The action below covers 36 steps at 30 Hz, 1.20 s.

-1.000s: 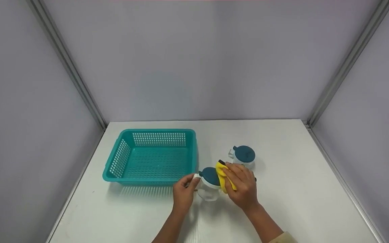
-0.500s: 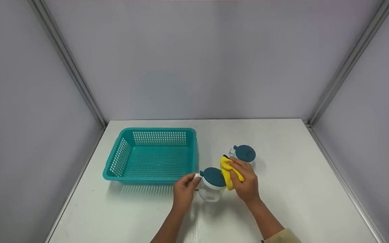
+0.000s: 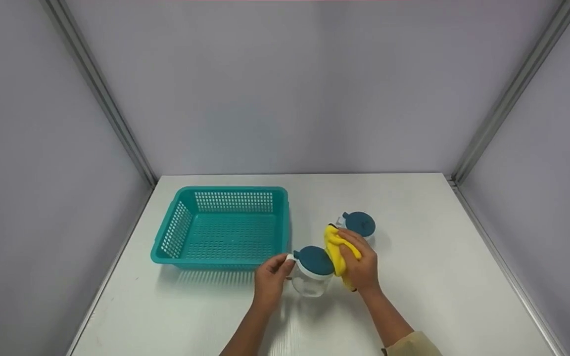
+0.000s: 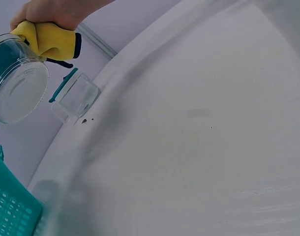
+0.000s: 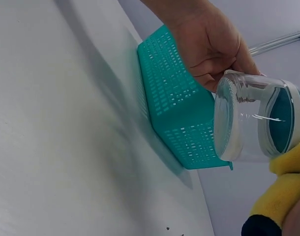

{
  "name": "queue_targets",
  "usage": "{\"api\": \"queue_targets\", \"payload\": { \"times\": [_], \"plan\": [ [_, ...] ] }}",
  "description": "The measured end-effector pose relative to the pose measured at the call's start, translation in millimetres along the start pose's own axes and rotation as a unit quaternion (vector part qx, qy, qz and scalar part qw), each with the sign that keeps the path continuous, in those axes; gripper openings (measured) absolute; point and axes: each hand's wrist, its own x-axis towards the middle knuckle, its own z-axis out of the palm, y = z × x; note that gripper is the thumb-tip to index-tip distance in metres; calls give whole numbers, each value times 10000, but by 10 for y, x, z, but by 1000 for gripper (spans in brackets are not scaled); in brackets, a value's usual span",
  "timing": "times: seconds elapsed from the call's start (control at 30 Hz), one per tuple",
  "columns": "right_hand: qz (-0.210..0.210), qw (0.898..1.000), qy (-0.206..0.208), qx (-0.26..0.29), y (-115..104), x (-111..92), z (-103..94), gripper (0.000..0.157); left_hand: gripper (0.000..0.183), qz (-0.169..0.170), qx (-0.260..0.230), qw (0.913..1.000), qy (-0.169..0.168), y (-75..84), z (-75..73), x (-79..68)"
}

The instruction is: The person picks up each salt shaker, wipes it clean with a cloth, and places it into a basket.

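Note:
Held above the table is a clear jar (image 3: 309,287) with a side handle and a dark blue lid (image 3: 315,260); its round base (image 4: 24,93) shows in the left wrist view. My left hand (image 3: 267,283) pinches the handle from the left. A yellow cloth (image 3: 334,251) with dark edging is bunched in my right hand (image 3: 364,264), which holds it against the right side of the lid and its white collar. In the right wrist view the cloth (image 5: 283,189) meets the jar (image 5: 248,118) at the lid end. The right fingertips are partly hidden by the cloth.
A second lidded jar (image 3: 360,225) stands on the table just behind my right hand. To the left is a teal perforated basket (image 3: 284,227) with nothing in it. Small dark specks (image 4: 84,121) lie on the table near the second jar. Grey walls enclose the table.
My right hand and the cloth have slid from over the lid's right edge outward around its side. The jar has shifted slightly right, while my left hand keeps its pinch on the handle.

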Motion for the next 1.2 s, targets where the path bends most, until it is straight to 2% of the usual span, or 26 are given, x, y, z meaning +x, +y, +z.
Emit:
{"api": "queue_targets", "payload": {
  "times": [0.2, 0.33, 0.5, 0.63, 0.77, 0.97, 1.2],
  "plan": [
    [381, 9992, 110, 41, 8, -18, 24, 29, 30, -190, -65, 9998, -67, -29, 34, 5],
    [199, 9995, 231, 5, -34, -50, 62, 30, 29, -289, -172, 9994, -73, -29, 67, 1],
    [-127, 9993, 333, 66, -81, -102, 125, 30, 34, -174, -333, 9990, -236, -11, 100, -4],
    [-189, 9991, 369, 70, -116, -134, 169, 30, 40, -171, -337, 9986, -363, 32, 116, -11],
    [-293, 9983, 503, -5, -157, -136, 202, 30, 41, -306, -214, 9982, -463, 79, 141, -19],
    [-645, 9965, 526, 8, -159, -129, 202, 31, 30, -481, 45, 9970, -596, 92, 199, -24],
    [-920, 9946, 478, -84, -141, -144, 188, 31, 28, -527, 746, 9923, -838, 79, 235, -33]
  ]
}}
